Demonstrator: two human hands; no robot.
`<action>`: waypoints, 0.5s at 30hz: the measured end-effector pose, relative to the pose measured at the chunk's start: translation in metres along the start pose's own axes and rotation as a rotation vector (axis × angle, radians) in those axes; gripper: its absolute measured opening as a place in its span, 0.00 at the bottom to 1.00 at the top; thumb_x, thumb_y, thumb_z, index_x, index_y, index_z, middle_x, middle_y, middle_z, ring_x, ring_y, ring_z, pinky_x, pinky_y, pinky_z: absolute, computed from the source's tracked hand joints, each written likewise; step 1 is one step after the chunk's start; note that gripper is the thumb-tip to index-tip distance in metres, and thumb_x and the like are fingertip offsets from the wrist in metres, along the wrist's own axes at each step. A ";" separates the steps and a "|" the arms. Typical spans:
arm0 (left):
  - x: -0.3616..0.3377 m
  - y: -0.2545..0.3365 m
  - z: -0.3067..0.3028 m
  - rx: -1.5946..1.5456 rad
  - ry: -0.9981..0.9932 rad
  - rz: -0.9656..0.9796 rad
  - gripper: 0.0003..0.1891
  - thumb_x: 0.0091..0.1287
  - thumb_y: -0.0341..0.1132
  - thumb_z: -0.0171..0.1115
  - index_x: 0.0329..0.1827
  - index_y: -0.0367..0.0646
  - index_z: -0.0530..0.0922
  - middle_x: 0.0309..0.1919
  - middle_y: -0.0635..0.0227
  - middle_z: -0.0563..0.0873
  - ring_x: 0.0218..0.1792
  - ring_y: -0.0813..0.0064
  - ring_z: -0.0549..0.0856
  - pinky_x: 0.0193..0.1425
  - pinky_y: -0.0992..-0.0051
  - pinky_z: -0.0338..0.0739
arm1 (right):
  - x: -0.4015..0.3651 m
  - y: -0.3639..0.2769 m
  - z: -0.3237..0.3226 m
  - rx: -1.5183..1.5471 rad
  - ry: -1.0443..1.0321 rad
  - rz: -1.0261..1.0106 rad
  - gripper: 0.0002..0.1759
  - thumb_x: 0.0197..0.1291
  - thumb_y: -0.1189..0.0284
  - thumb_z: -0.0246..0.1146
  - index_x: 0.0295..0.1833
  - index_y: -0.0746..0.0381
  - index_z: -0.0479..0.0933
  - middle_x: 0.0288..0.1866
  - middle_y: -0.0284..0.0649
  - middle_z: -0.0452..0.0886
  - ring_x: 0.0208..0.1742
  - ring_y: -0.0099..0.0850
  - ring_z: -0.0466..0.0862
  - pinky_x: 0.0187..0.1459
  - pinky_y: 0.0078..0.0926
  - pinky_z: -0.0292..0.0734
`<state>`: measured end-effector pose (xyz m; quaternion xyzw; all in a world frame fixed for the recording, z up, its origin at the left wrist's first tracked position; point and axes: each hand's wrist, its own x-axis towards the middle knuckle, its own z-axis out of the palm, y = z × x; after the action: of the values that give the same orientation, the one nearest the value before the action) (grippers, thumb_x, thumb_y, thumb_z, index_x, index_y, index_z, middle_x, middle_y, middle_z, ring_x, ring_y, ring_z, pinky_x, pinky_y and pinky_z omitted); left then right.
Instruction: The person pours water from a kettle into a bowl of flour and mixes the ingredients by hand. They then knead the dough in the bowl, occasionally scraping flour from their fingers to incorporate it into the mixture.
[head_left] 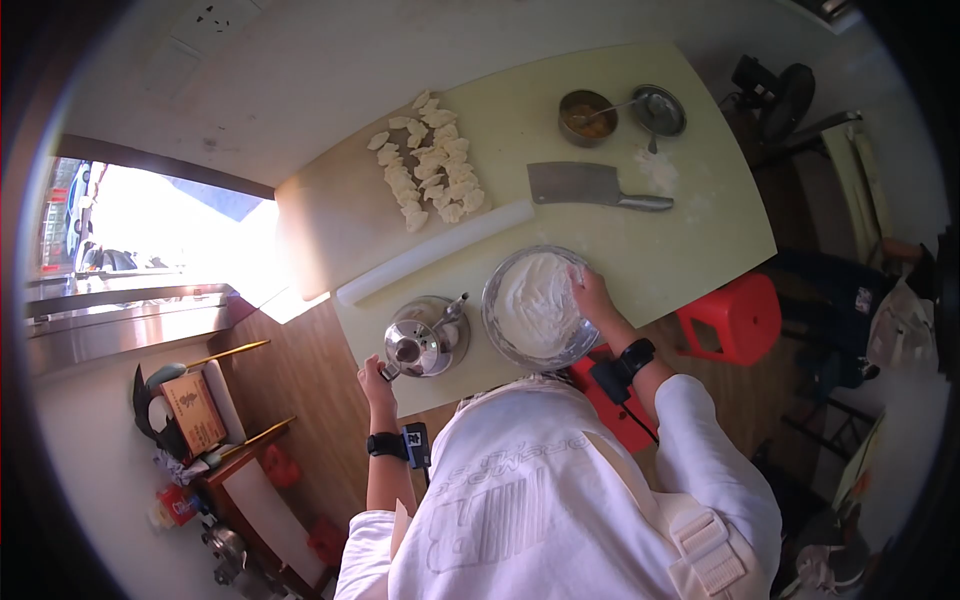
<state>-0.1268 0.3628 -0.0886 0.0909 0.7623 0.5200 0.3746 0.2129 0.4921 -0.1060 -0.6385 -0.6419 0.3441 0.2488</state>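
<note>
On the pale table (700,225), the left hand (376,380) clasps the kettle (425,345) near nine o'clock of the flour bowl (572,352), the right hand (592,295) meets its two-o'clock rim, pinching I cannot tell; this positioning seemingly calls for steadiness.

Dressed in a white top (560,430) with grey outlined lettering (490,525), cream strap (625,470) with buckle (712,553), black wristbands (637,354) carrying small dark cabled boxes (417,446).
</note>
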 end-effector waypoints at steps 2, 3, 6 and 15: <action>0.000 0.000 0.000 0.014 -0.001 0.001 0.14 0.51 0.40 0.51 0.14 0.39 0.67 0.12 0.72 0.68 0.10 0.84 0.64 0.12 0.82 0.54 | 0.013 0.019 -0.010 0.114 0.250 0.041 0.18 0.55 0.62 0.48 0.30 0.69 0.69 0.19 0.53 0.71 0.23 0.49 0.73 0.27 0.38 0.67; 0.000 -0.001 0.002 -0.006 0.023 0.001 0.14 0.51 0.40 0.51 0.14 0.39 0.67 0.12 0.72 0.68 0.11 0.84 0.65 0.13 0.82 0.55 | 0.024 0.036 -0.014 0.118 0.320 0.091 0.17 0.55 0.63 0.49 0.30 0.69 0.69 0.17 0.53 0.71 0.21 0.47 0.73 0.26 0.36 0.67; -0.005 0.006 0.005 -0.001 0.042 -0.005 0.14 0.51 0.39 0.51 0.14 0.39 0.68 0.13 0.72 0.68 0.12 0.84 0.66 0.14 0.82 0.56 | 0.054 0.061 -0.036 0.225 0.194 0.354 0.18 0.55 0.61 0.50 0.30 0.69 0.69 0.19 0.42 0.73 0.21 0.32 0.71 0.25 0.26 0.67; -0.002 0.004 -0.001 0.001 -0.015 0.009 0.13 0.53 0.36 0.50 0.14 0.38 0.68 0.14 0.72 0.68 0.14 0.84 0.66 0.15 0.81 0.58 | 0.047 0.048 -0.057 0.700 -0.075 -0.002 0.13 0.50 0.74 0.54 0.43 0.69 0.69 0.37 0.43 0.76 0.39 0.28 0.75 0.40 0.20 0.70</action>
<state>-0.1270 0.3630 -0.0844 0.0984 0.7593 0.5205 0.3781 0.2844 0.5438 -0.1111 -0.5007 -0.4942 0.5665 0.4291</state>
